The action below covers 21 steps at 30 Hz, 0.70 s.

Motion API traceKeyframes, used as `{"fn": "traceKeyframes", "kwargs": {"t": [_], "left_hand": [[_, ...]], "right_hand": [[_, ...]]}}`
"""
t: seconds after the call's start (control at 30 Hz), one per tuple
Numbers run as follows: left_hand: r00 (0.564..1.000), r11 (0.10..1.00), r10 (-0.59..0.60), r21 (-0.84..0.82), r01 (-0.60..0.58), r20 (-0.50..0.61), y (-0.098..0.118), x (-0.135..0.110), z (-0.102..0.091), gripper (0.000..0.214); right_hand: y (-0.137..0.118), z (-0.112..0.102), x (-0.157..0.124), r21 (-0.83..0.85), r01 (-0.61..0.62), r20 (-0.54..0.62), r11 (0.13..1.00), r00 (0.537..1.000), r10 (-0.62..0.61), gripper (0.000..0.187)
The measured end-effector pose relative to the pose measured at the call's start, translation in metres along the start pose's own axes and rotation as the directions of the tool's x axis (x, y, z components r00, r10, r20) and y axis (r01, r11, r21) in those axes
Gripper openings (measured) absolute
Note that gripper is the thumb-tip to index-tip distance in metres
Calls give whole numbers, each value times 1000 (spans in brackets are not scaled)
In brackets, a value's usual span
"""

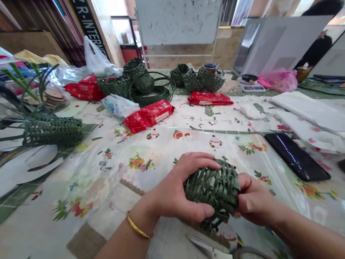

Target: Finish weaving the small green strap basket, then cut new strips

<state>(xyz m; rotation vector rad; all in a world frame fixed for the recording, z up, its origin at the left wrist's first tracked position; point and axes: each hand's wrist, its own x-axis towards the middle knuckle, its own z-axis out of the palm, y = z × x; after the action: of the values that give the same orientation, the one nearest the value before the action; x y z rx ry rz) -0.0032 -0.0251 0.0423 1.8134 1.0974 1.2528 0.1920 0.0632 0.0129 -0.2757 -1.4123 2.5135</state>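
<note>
Both hands clasp a rounded, half-woven basket of flat green strips, holding it just above a floral plastic table cover. The left hand curves over the basket's left side, its fingers spread across the top and its thumb low on the near side. A gold bangle circles that wrist. The right hand grips the opposite side, its fingertips pressed into the weave. Neither hand is open: the basket sits firmly between the two palms, and loose strip ends stick out below it.

Just below the grip, nearer the person, lie steel scissors with dark handles. To the right of the right hand, a black phone rests on the cover, with folded white cloth beyond it. Straight ahead, well past the hands, lie red packets and a coil of green strips among more woven baskets. Farther off to the left of the grip, a long woven basket lies on its side.
</note>
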Motion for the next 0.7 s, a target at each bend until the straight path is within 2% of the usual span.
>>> {"fn": "traceKeyframes", "kwargs": {"t": [0.1,0.2,0.33,0.53,0.6,0.7], "left_hand": [[1000,1000,-11,-27,12,19,1,-1,3,69],[1000,1000,2,-7,-2,7,0,-2,5,71],[1000,999,12,39,-11,-23,2,-3,5,69],[995,987,-8,160,25,-102,8,-1,7,66],[993,993,0,118,14,-118,5,0,9,66],[995,1000,20,-14,-21,-96,-4,0,10,67]], "right_hand": [[-3,4,-3,-37,7,15,999,1000,-6,25],[-7,11,-6,-115,26,-21,993,999,-29,27],[-7,17,-11,-244,50,-139,968,987,-86,29],[-6,27,-9,-311,21,-323,950,938,-127,21],[-6,27,-4,-236,48,-284,971,952,-117,26],[-5,19,3,-63,45,-116,997,992,-52,40]]}}
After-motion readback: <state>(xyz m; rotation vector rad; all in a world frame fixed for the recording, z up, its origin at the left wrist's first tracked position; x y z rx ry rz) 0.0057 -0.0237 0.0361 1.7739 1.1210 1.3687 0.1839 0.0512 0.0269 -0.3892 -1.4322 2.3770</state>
